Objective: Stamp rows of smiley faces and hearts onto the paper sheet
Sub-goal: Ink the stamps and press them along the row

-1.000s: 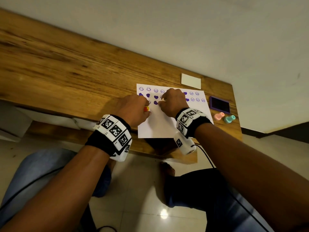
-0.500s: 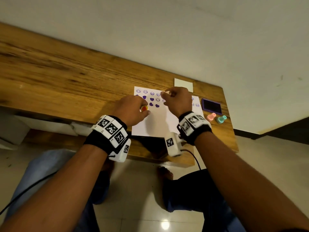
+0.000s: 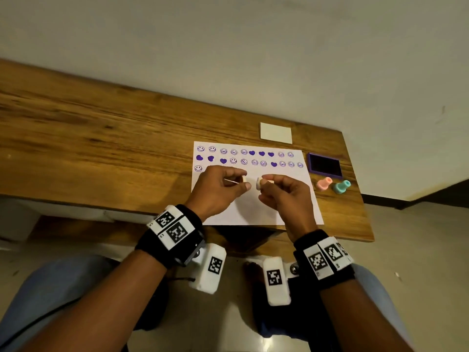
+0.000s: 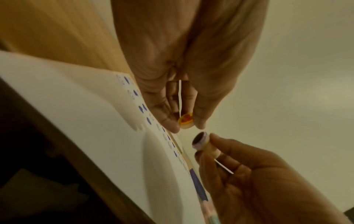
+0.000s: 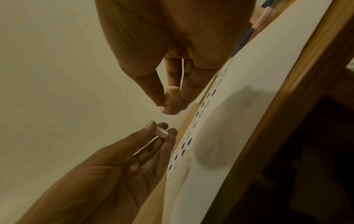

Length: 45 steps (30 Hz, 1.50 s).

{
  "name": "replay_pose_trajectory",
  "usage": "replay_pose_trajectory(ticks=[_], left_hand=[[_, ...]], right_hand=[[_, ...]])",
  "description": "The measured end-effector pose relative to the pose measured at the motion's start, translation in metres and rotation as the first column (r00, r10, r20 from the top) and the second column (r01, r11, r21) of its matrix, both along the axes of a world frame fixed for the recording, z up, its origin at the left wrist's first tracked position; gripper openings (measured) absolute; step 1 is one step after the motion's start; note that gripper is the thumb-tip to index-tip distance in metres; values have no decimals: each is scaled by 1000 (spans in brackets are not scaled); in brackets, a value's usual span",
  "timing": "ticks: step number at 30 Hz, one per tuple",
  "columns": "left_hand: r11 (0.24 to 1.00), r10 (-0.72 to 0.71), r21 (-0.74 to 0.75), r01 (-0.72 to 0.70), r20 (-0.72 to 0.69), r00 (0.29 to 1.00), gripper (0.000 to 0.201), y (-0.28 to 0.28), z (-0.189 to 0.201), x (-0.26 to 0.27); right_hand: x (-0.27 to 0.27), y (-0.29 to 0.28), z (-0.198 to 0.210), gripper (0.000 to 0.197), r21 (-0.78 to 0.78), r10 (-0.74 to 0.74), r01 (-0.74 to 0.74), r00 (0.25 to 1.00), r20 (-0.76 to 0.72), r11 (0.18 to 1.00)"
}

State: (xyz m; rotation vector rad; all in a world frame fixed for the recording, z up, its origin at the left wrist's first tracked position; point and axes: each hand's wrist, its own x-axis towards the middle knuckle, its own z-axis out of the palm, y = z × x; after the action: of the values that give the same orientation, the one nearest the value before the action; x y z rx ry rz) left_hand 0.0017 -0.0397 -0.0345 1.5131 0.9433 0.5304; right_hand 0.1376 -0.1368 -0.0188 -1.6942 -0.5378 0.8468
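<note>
The white paper sheet (image 3: 253, 209) lies on the wooden table (image 3: 101, 148) with two full rows of purple smileys and hearts and one smiley (image 3: 198, 168) starting a third. Both hands hover above the sheet's middle. My left hand (image 3: 245, 182) pinches a small yellow stamp (image 4: 185, 122) with an orange face. My right hand (image 3: 262, 183) pinches a cream stamp (image 4: 202, 142) with a dark purple face. The two stamps point at each other, a small gap apart. The hands hide the rest of the third row.
A purple ink pad (image 3: 324, 165) sits right of the sheet, with a pink stamp (image 3: 324, 183) and a teal stamp (image 3: 341, 186) lying in front of it. A white card (image 3: 276, 132) lies behind the sheet. The table's right edge is close to the stamps.
Both hands have lifted off the third row and turned inward, so the stamps now face each other above the paper. The head camera has tilted, and more stamped rows show.
</note>
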Motion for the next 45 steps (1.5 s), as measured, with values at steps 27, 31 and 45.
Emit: replay_pose_trajectory(ticks=[27, 31, 45], left_hand=[[997, -48, -49, 64, 278, 959, 36, -32, 3, 28], [991, -127, 74, 115, 188, 974, 36, -39, 3, 34], [618, -171, 530, 581, -631, 757, 44, -41, -8, 37]], right_hand=[[33, -19, 2, 16, 176, 230, -189, 940, -251, 966], [41, -29, 9, 14, 105, 234, -218, 957, -171, 970], [133, -69, -3, 30, -425, 38, 349, 734, 678, 835]])
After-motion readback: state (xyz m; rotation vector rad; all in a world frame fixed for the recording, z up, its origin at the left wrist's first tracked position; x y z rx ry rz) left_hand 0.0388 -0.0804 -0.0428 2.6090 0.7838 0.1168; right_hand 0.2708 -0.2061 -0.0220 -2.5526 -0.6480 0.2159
